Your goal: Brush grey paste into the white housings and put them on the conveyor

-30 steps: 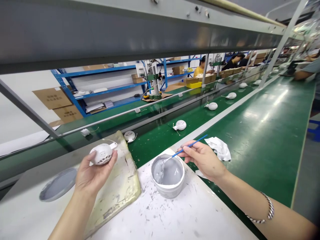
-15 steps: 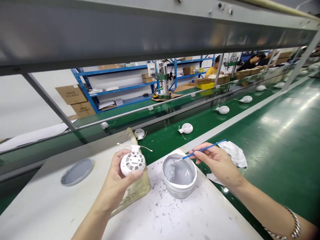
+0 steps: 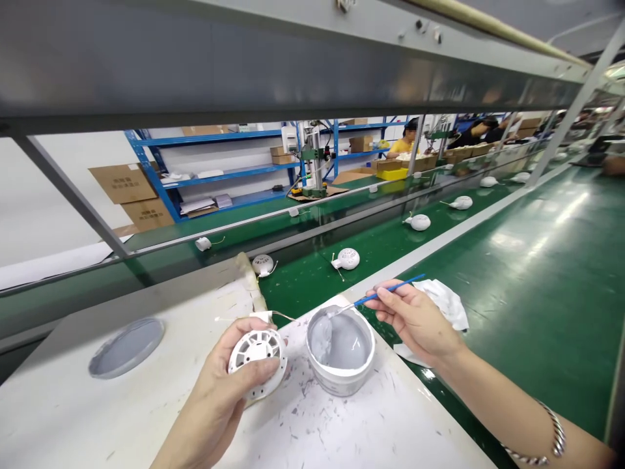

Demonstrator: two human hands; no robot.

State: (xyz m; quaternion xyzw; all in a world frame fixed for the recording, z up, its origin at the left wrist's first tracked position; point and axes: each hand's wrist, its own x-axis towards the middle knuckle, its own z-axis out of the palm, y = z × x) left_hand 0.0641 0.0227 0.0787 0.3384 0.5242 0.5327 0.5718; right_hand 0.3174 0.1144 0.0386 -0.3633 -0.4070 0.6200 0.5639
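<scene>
My left hand (image 3: 215,391) grips a round white vented plastic housing (image 3: 254,352), its thumb across the slotted face. A white tab with thin wires sticks out at the housing's far edge. In my right hand (image 3: 415,319) is a slim blue-handled brush (image 3: 390,288), pinched between thumb and fingers. Its pale tip touches the grey paste (image 3: 349,342) near the far left rim of a white tub (image 3: 342,384). The tub stands on the white board (image 3: 312,430), right of the housing.
A grey-coated lid (image 3: 127,348) lies on the left. Similar white housings (image 3: 348,258) sit along the green conveyor (image 3: 297,280). A crumpled white cloth (image 3: 444,303) lies behind my right hand. A grey metal beam (image 3: 273,71) crosses overhead. Other people work at the far right.
The housing has come down and tilted in my left hand, with the thumb now over its face. The brush tip has shifted up toward the tub's far rim. The view has turned slightly right.
</scene>
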